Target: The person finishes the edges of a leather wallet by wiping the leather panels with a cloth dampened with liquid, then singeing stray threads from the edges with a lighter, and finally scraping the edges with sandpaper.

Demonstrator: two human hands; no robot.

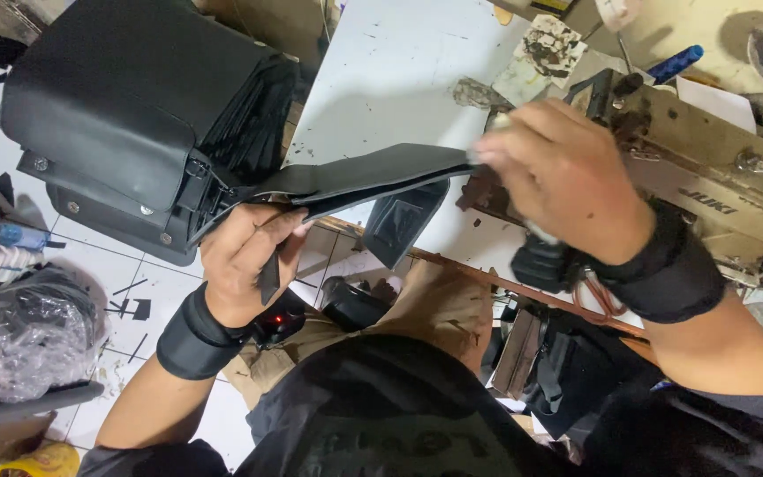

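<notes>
White worktable top [390, 71] w/ beige sewing machine [717, 168] at its right edge, white tiled floor [90, 265] below w/ black scraps & a crumpled clear plastic bag [24, 331]. Right hand [567, 181] covers the far end of the long flat black leather strip [373, 177], fingers curled shut there, but can't tell if they pinch it. Left hand [249, 256] is closed on the strip's near end, just beside the black leather bag [125, 106] past the table's left edge; strip spans betw. both hands.

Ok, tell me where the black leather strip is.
In the head view, the black leather strip spans centre frame, held between the left hand and right hand, beside the black bag.
</notes>
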